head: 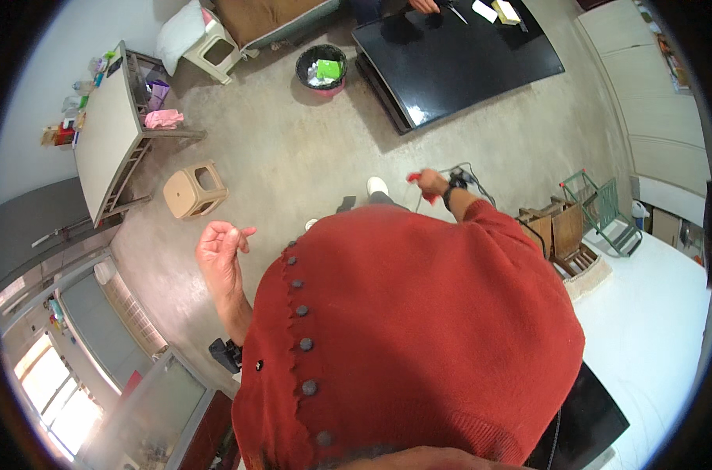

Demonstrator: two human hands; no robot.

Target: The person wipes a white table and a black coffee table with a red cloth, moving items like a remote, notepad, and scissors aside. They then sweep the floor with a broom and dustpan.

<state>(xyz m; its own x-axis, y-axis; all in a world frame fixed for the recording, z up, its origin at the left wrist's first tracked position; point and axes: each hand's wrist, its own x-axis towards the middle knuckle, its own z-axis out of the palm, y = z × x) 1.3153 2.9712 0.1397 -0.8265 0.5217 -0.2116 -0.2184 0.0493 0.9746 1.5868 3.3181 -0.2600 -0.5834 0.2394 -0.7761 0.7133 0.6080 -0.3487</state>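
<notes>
My left hand (pixel 222 249) is raised above the floor to the left of my red sweater. Its fingers are loosely curled, and nothing shows between them. On the other side, my right hand (pixel 433 181) is closed around a small red item (pixel 430 196), perhaps cloth or plastic. Part of that item pokes out past the fingers, and blur hides its exact kind. A black band circles the right wrist, with a dark device (pixel 460 176) and a cable close by. One white shoe (pixel 377 186) shows on the concrete floor between my hands.
A beige plastic stool (pixel 196 189) stands left, near a white-topped table (pixel 110 135). Ahead are a lined waste bin (pixel 321 66) and a glossy black table (pixel 462 59), where another person's hand (pixel 425 6) is beside scissors (pixel 457 13). Wooden chairs (pixel 558 229) stand right.
</notes>
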